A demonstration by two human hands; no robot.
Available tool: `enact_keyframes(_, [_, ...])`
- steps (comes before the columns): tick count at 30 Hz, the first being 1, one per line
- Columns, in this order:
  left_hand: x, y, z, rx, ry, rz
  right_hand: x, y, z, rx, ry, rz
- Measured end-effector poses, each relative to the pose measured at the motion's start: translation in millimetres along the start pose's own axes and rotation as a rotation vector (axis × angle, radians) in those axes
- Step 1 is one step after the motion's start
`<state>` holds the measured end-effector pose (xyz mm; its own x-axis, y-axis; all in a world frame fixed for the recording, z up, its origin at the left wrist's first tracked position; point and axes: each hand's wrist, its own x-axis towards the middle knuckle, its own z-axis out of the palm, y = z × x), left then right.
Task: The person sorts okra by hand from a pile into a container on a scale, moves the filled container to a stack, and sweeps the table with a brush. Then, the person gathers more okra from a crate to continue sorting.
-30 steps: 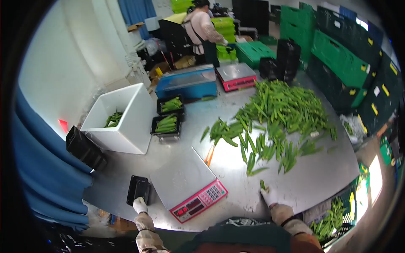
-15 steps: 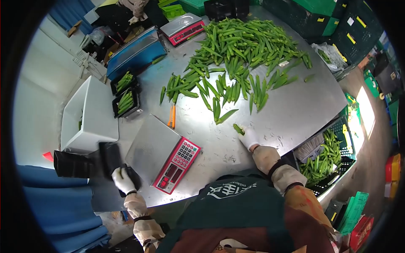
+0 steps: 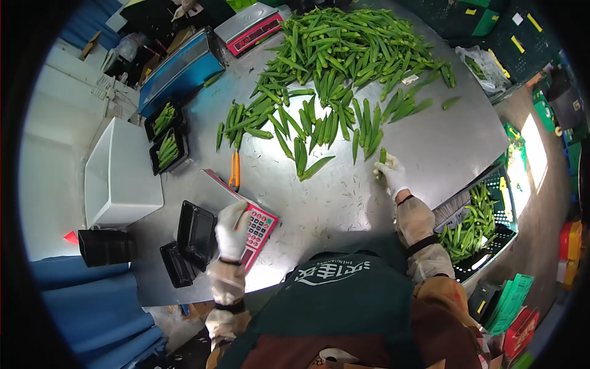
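My left hand [image 3: 232, 234], in a white glove, is over the red-and-grey digital scale [image 3: 260, 229]. Its fingers are closed at the right rim of a tilted black plastic tray [image 3: 198, 226]. A second black tray [image 3: 177, 265] lies partly beneath that one. My right hand [image 3: 393, 174], also gloved, pinches a green okra pod [image 3: 383, 156] above the metal table [image 3: 332, 209]. Loose okra pods [image 3: 310, 161] lie just beyond it, in front of a large okra heap [image 3: 356, 46].
Orange-handled scissors [image 3: 234, 171] lie behind the scale. Filled black trays [image 3: 167, 151] stand at left by a white bin [image 3: 132, 184]. A crate of okra [image 3: 470, 224] sits at the table's right edge. Another scale [image 3: 249, 27] is at the back.
My left hand has moved right and up from the trays to the scale, and the upper black tray has shifted right. My right hand has lifted the okra pod and moved right.
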<state>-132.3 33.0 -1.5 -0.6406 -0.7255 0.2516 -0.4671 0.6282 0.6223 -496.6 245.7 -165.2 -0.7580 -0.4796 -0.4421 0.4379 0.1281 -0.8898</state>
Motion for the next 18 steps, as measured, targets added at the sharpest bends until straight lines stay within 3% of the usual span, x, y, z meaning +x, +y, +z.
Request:
enact_keyframes(5, [36, -15, 139, -0.192, -0.136, -0.050, 44, -2, 1, -0.107, 0.131, 0.010])
enact_keyframes(7, [44, -16, 188, -0.198, -0.171, -0.076, 57, -8, 8, -0.295, 0.125, -0.105])
enact_keyframes(9, [52, -8, 215, 0.035, -0.177, 0.038, 74, -1, 15, -0.736, 0.211, -0.351])
enact_keyframes(11, [62, -2, 229, 0.241, -0.256, 0.069, 62, -28, 30, -0.983, 0.296, -0.303])
enact_keyframes(13, [70, -4, 234, 0.421, -0.404, 0.013, 70, -31, 30, -0.942, 0.240, -0.195])
enact_keyframes(15, [68, -14, 241, 0.440, -0.416, -0.002, 75, -30, 24, -0.921, 0.193, -0.116])
enact_keyframes(18, [71, -12, 235, 0.331, -0.411, 0.014, 84, -20, -7, -0.749, 0.048, -0.204])
